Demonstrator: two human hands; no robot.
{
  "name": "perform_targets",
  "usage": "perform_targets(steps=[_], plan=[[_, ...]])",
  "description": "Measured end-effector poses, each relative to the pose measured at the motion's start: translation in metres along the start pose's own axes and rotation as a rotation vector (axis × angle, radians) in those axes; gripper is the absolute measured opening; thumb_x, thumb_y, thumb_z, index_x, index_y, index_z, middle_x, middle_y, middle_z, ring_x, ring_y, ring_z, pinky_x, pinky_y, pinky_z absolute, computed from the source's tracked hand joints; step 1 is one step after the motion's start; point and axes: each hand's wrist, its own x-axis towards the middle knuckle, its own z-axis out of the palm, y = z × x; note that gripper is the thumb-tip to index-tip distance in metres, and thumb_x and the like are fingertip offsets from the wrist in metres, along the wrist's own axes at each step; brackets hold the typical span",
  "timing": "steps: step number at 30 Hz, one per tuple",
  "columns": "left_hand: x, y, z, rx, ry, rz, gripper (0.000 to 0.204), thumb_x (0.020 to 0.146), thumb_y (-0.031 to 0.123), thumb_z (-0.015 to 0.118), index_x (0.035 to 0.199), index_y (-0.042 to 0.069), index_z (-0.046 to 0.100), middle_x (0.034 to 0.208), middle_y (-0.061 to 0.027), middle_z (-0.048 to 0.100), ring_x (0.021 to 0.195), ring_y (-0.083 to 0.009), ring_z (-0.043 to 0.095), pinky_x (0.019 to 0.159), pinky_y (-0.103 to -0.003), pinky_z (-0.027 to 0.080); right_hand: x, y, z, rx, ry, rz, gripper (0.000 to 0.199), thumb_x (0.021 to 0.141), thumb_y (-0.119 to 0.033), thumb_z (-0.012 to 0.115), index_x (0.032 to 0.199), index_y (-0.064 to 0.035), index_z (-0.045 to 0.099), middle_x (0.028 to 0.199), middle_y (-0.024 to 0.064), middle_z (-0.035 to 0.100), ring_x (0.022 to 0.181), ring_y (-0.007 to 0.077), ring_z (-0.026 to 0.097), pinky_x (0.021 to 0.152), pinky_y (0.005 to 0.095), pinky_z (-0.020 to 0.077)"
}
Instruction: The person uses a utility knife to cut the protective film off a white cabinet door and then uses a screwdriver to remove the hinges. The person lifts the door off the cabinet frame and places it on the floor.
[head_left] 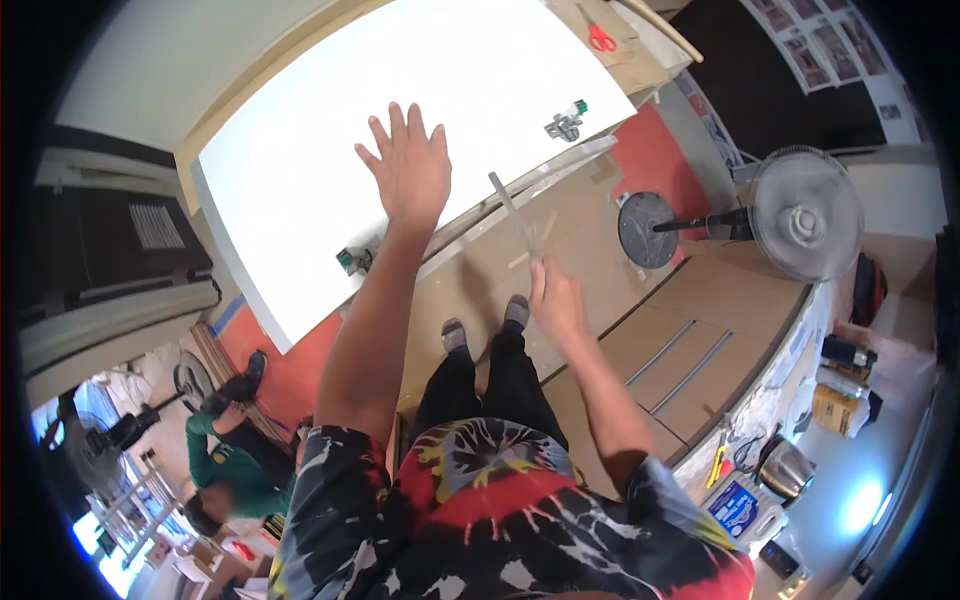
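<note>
My left hand (412, 175) lies palm down on a bright white panel (300, 140), its fingers spread and nothing in them. My right hand (558, 300) is wrapped round one end of a long thin grey metal strip (513, 210). The strip points up and away, its far end close to the panel's near edge. Two metal cabinet hinges with green parts sit along that edge: one hinge (566, 122) toward the right, another hinge (356, 261) to the left, beside my left forearm.
Red-handled scissors (601, 38) lie beyond the panel. On my right, two similar strips (692, 371) rest on a cardboard-covered surface (745, 300). A fan (806, 213) stands at the right, near a round black base (648, 230). A person in green (238, 460) sits low at left.
</note>
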Motion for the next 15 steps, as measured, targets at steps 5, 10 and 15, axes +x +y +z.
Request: perform_targets(steps=[5, 10, 15], plan=[[-0.003, 0.003, 0.001, -0.016, 0.004, 0.038, 0.054, 0.104, 0.036, 0.043, 0.149, 0.006, 0.040, 0.159, -0.0171, 0.032, 0.148, -0.0429, 0.021, 0.118, -0.064, 0.014, 0.061, -0.001, -0.018, 0.023, 0.022, 0.092, 0.036, 0.105, -0.028, 0.042, 0.102, 0.0025, 0.061, 0.094, 0.0330, 0.064, 0.089, 0.0519, 0.061, 0.078, 0.0577, 0.0488], [0.000, -0.005, 0.003, -0.022, 0.019, 0.010, 0.054, 0.104, 0.035, 0.042, 0.149, 0.006, 0.040, 0.158, -0.0173, 0.032, 0.148, -0.0428, 0.021, 0.118, -0.064, 0.013, -0.009, -0.012, 0.006, 0.028, 0.112, -0.103, 0.039, 0.105, -0.029, 0.043, 0.093, 0.0042, 0.061, 0.080, 0.0315, 0.063, 0.076, 0.0541, 0.060, 0.064, 0.0564, 0.0487], [-0.004, 0.001, 0.000, -0.028, -0.005, 0.034, 0.054, 0.104, 0.035, 0.043, 0.149, 0.006, 0.040, 0.158, -0.0174, 0.032, 0.148, -0.0430, 0.021, 0.118, -0.065, 0.013, 0.036, -0.014, -0.014, 0.040, 0.094, 0.005, 0.036, 0.103, -0.028, 0.045, 0.092, 0.0029, 0.060, 0.077, 0.0329, 0.061, 0.077, 0.0551, 0.060, 0.064, 0.0582, 0.0477]])
